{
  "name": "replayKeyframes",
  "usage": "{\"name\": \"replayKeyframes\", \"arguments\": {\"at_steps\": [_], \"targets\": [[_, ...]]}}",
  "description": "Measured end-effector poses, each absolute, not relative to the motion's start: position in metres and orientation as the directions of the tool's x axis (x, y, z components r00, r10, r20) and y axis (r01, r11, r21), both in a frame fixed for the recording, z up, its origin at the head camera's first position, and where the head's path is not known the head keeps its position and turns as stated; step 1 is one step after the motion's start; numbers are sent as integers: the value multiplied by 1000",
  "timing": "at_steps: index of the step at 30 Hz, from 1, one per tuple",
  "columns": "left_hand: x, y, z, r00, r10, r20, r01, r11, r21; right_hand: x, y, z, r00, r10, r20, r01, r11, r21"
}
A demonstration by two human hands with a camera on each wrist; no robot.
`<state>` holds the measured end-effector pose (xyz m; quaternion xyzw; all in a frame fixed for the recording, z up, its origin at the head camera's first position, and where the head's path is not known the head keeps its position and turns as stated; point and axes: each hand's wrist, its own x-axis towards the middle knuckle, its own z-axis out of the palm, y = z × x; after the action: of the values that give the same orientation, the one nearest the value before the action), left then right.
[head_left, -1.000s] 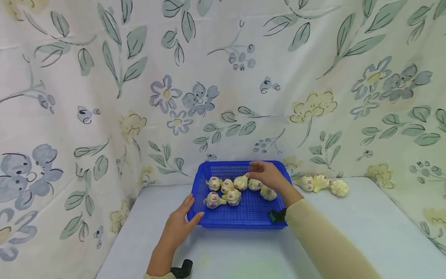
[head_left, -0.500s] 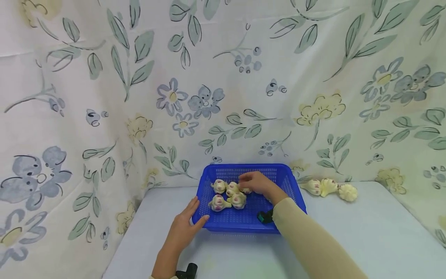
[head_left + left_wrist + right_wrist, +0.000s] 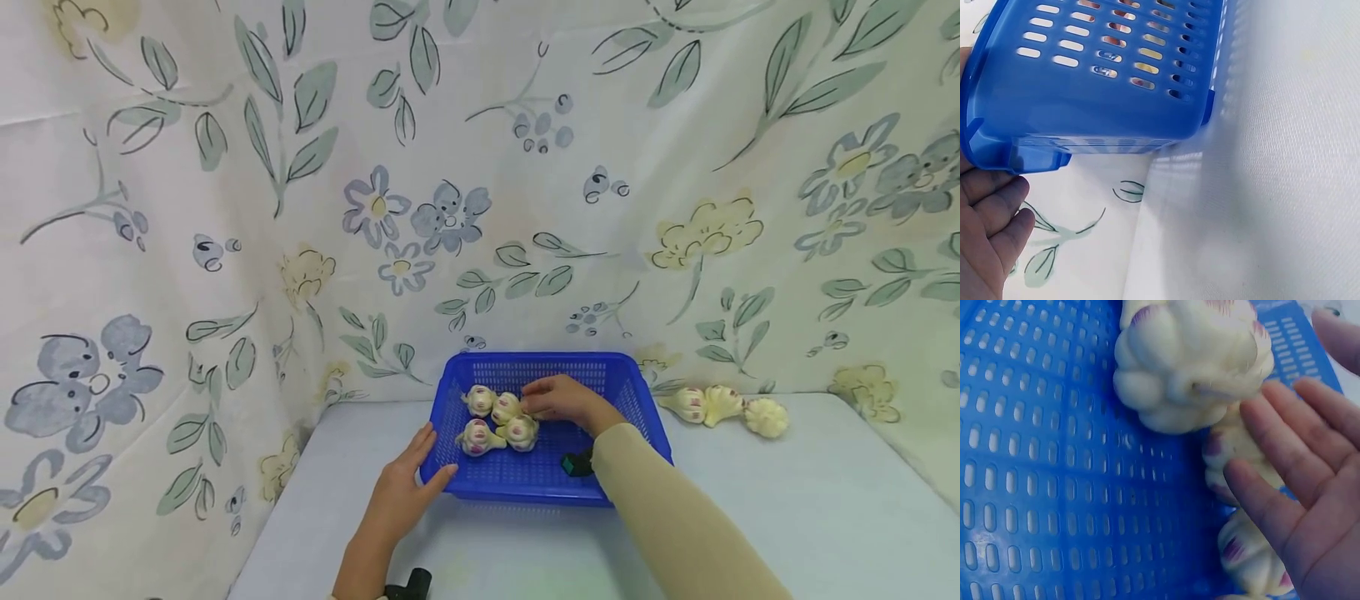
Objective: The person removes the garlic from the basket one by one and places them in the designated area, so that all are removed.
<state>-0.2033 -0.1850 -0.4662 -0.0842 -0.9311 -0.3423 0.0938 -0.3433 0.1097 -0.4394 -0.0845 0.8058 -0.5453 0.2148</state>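
Note:
A blue plastic basket (image 3: 517, 492) stands on the white table with several garlic bulbs (image 3: 480, 437) grouped in its left half. My left hand (image 3: 401, 496) rests against the basket's front left corner, thumb toward the front rim and fingers along the outer side. In the left wrist view, the fingers (image 3: 1007, 209) touch the underside of the rim. My right hand (image 3: 566, 400) is inside the basket, right of the bulbs, and hides part of it. Seen from the right wrist, its fingers (image 3: 1294, 459) are extended beside a large garlic bulb (image 3: 1191, 369), and more bulbs lie behind them.
Several more garlic bulbs (image 3: 723, 406) lie in a row on the table (image 3: 817, 483), right of the basket near the back edge. A floral curtain (image 3: 525, 192) hangs close behind the basket and along the left side.
My right hand has moved left and lower into the basket, now covering the area where bulbs showed on the right. The left hand keeps its place at the corner. The head view has shifted slightly.

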Motion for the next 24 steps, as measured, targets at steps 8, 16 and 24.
{"name": "replayKeyframes", "arguments": {"at_steps": [8, 16, 24], "targets": [[-202, -185, -465, -964, 96, 249, 234, 750, 618, -341, 112, -441, -856, -438, -273, 88, 398, -913], [-202, -184, -462, -965, 99, 242, 232, 755, 614, -343, 112, -442, -842, -472, -261, 36, 433, -901], [-202, -185, -464, -966, 94, 242, 228, 752, 619, -342, 112, -442, -836, -486, -254, -18, 487, -873]]}}
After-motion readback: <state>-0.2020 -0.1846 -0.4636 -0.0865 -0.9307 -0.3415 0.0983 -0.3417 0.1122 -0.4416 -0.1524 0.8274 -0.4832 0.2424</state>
